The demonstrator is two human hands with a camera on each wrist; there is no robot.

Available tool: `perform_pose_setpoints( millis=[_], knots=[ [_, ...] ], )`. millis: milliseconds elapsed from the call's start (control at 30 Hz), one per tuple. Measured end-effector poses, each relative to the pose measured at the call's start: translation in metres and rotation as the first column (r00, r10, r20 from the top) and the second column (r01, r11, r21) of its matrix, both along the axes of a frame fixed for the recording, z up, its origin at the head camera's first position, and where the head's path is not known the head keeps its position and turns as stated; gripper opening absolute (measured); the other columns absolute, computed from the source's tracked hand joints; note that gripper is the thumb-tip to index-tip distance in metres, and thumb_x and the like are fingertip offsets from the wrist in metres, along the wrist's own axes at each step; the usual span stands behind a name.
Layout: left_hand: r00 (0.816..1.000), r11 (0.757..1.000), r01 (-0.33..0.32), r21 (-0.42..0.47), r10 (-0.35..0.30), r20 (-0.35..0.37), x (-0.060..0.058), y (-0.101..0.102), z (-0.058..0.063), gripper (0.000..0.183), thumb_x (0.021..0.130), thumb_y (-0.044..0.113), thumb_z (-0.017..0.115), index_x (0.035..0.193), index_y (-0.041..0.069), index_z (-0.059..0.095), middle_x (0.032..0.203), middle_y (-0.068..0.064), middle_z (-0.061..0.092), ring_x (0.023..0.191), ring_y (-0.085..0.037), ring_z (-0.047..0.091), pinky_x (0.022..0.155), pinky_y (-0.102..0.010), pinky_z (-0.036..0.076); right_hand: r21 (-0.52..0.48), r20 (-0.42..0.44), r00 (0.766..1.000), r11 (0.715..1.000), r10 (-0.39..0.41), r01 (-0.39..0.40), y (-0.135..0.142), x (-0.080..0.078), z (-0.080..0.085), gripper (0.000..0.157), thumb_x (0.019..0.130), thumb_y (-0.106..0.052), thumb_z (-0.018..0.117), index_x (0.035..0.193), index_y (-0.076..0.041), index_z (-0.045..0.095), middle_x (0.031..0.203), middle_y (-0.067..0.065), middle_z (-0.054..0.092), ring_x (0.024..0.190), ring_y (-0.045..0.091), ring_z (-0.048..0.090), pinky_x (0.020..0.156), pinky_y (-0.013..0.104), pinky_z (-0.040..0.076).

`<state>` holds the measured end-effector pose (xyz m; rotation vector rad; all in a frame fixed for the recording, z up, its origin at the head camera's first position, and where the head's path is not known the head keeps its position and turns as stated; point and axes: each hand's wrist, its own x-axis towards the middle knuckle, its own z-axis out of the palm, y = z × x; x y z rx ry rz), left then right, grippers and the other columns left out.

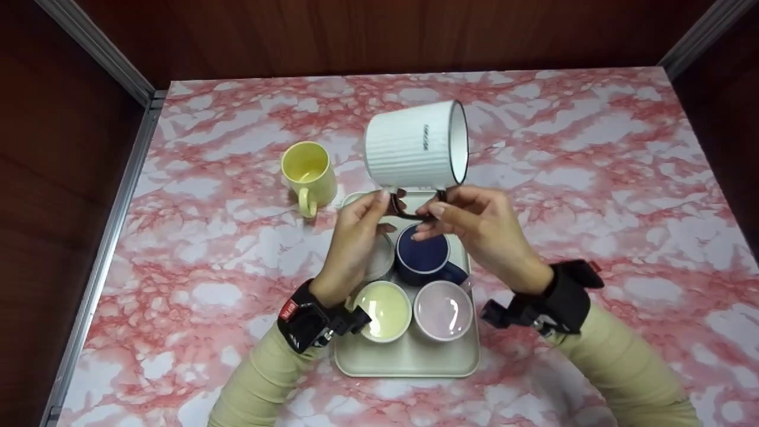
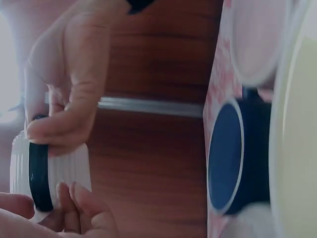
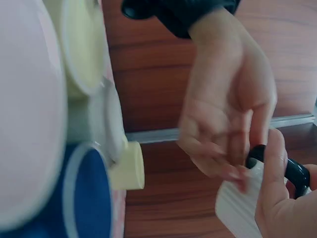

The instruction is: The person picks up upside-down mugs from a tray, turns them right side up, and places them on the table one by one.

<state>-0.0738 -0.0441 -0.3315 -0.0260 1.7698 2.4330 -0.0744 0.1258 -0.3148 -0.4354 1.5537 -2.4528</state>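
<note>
Both hands hold a white ribbed mug (image 1: 409, 145) with a dark rim and small dark lettering. It lies on its side in the air, opening to the right, its black handle (image 2: 39, 173) toward the body. My left hand (image 1: 351, 240) pinches the handle at its base end. Thumb and fingers of my right hand (image 1: 489, 228) grip the handle near the rim end. Under the hands, a dark blue mug (image 1: 422, 252) stands upright on a pale tray (image 1: 409, 362). Part of a greyish white cup (image 1: 380, 258) is hidden by my left hand.
A pale yellow cup (image 1: 384, 311) and a lilac cup (image 1: 443, 310) occupy the tray's near half. Left of the tray, a yellow mug (image 1: 311, 178) stands on the red-and-white marbled table (image 1: 195, 249). Dark wooden panels (image 1: 385, 35) enclose the table's back and sides.
</note>
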Motion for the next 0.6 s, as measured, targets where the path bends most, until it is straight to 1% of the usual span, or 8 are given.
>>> perform_pose_setpoints(
  millis=[100,167,267,300,367,500,533,600],
  knots=[
    [0.998,0.994,-0.068,-0.082,0.069,0.005,-0.006,-0.012,-0.006,0.026,0.097,0.012,0.044,0.104,-0.009,0.059,0.086,-0.006,0.060,0.081,-0.015,0.054,0.066,-0.026,0.043,0.089,0.007,1.000,0.996,-0.009,0.008,-0.002,-0.015,0.011,0.010,0.084,0.013,0.052,0.081,0.008,0.060,0.085,0.022,0.062,0.065,0.028,0.064,0.070,0.046,0.051],
    [0.994,0.990,-0.101,-0.100,0.104,0.025,-0.009,-0.021,-0.012,0.026,0.097,0.013,0.045,0.104,-0.008,0.059,0.087,-0.008,0.059,0.082,-0.017,0.054,0.066,-0.026,0.042,0.138,0.030,0.999,0.990,-0.017,0.013,-0.003,-0.027,0.017,0.010,0.084,0.013,0.051,0.078,0.007,0.058,0.084,0.022,0.062,0.063,0.027,0.064,0.069,0.043,0.052],
    [0.989,0.981,-0.133,-0.140,0.140,0.038,-0.010,-0.034,-0.022,0.025,0.096,0.014,0.047,0.104,-0.006,0.059,0.088,-0.010,0.058,0.085,-0.020,0.053,0.070,-0.029,0.040,0.209,0.065,0.997,0.978,-0.033,0.019,-0.007,-0.046,0.019,0.009,0.085,0.011,0.052,0.078,0.008,0.056,0.082,0.020,0.063,0.061,0.025,0.064,0.068,0.039,0.053],
    [0.990,0.983,-0.131,-0.130,0.135,0.025,-0.013,-0.041,-0.036,0.025,0.095,0.018,0.049,0.103,-0.002,0.061,0.088,-0.008,0.059,0.086,-0.019,0.053,0.070,-0.029,0.039,0.226,0.080,0.996,0.974,-0.039,0.020,-0.008,-0.052,0.019,0.009,0.086,0.011,0.052,0.078,0.009,0.055,0.081,0.019,0.064,0.061,0.025,0.064,0.067,0.038,0.053],
    [0.989,0.977,-0.139,-0.163,0.144,0.019,-0.012,-0.047,-0.041,0.024,0.094,0.020,0.051,0.102,0.000,0.062,0.089,-0.008,0.059,0.088,-0.019,0.052,0.074,-0.032,0.038,0.257,0.120,0.992,0.966,-0.045,0.013,-0.012,-0.064,0.018,0.006,0.086,0.009,0.053,0.081,0.011,0.056,0.082,0.019,0.065,0.061,0.025,0.064,0.066,0.037,0.053],
    [0.988,0.968,-0.141,-0.207,0.152,0.040,-0.009,-0.055,-0.048,0.024,0.094,0.020,0.051,0.104,0.000,0.061,0.093,-0.011,0.059,0.091,-0.021,0.052,0.076,-0.034,0.037,0.299,0.211,0.976,0.954,-0.046,-0.020,-0.022,-0.086,0.012,0.008,0.087,0.007,0.054,0.087,0.015,0.056,0.085,0.024,0.065,0.064,0.027,0.065,0.065,0.039,0.053],
    [0.984,0.959,-0.147,-0.240,0.166,0.061,-0.005,-0.053,-0.039,0.024,0.094,0.016,0.050,0.105,-0.003,0.059,0.094,-0.012,0.058,0.092,-0.022,0.052,0.076,-0.035,0.037,0.314,0.229,0.972,0.949,-0.045,-0.030,-0.025,-0.091,0.010,0.010,0.087,0.006,0.054,0.088,0.016,0.056,0.087,0.026,0.064,0.064,0.028,0.065,0.066,0.040,0.053],
    [0.982,0.956,-0.144,-0.257,0.169,0.079,-0.004,-0.054,-0.041,0.026,0.095,0.016,0.049,0.107,-0.005,0.058,0.094,-0.012,0.058,0.093,-0.023,0.052,0.075,-0.033,0.037,0.342,0.254,0.966,0.939,-0.047,-0.044,-0.029,-0.100,0.006,0.011,0.088,0.007,0.053,0.090,0.017,0.054,0.086,0.027,0.063,0.063,0.028,0.065,0.065,0.041,0.053]
  ],
)
